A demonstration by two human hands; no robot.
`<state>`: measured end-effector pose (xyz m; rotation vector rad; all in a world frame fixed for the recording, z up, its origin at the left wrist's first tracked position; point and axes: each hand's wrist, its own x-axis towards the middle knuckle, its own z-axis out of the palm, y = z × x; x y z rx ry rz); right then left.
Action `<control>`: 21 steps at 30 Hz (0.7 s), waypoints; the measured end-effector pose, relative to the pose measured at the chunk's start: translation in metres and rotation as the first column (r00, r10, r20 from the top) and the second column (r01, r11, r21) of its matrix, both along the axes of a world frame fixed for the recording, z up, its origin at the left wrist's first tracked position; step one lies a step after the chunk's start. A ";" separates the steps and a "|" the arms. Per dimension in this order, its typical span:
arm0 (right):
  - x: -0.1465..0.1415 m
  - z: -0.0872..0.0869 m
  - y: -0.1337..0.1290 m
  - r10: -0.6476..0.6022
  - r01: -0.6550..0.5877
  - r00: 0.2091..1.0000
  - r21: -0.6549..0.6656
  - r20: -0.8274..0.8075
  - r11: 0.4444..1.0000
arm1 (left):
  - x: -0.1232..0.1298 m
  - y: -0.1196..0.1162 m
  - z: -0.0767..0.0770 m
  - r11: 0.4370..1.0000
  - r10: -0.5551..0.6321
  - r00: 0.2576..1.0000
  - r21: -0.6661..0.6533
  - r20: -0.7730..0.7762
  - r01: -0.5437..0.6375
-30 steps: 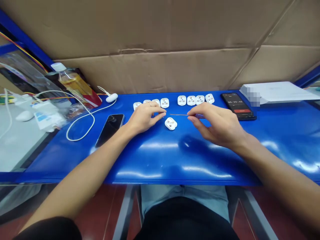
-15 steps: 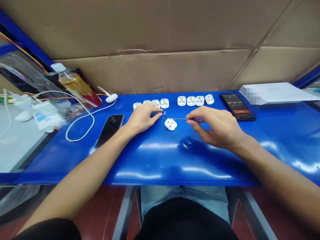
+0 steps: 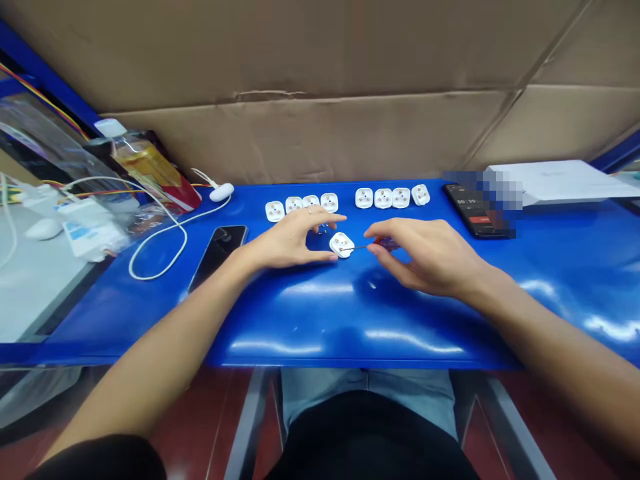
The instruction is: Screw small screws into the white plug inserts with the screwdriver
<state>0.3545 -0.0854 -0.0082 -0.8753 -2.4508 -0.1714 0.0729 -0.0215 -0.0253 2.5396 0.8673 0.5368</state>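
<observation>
My right hand [image 3: 431,259] was closed in a fingertip pinch on the purple handle of a slim screwdriver [image 3: 386,244], a hold that I judged gave fine control, its thin steel shaft reaching the rounded white plastic plug [image 3: 342,245] near the middle of the glossy blue desk [image 3: 350,320]. My left hand [image 3: 293,240] lay open, grasping nothing, just beside that plug and by a few tiny metal parts [image 3: 323,228]. Matching white plugs [image 3: 364,197] stood spaced in two groups along the desk's rear edge, probably to keep them separate.
</observation>
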 end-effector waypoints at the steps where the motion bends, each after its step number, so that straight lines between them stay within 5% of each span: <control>1: 0.000 0.000 0.000 0.002 -0.002 1.000 0.002 0.006 1.000 | 0.000 0.000 -0.001 1.000 -0.002 1.000 -0.008 -0.001 0.002; 21: 0.000 -0.003 0.002 -0.079 0.078 0.996 0.017 0.036 0.997 | 0.009 -0.001 -0.015 0.999 -0.019 1.000 0.030 0.008 0.019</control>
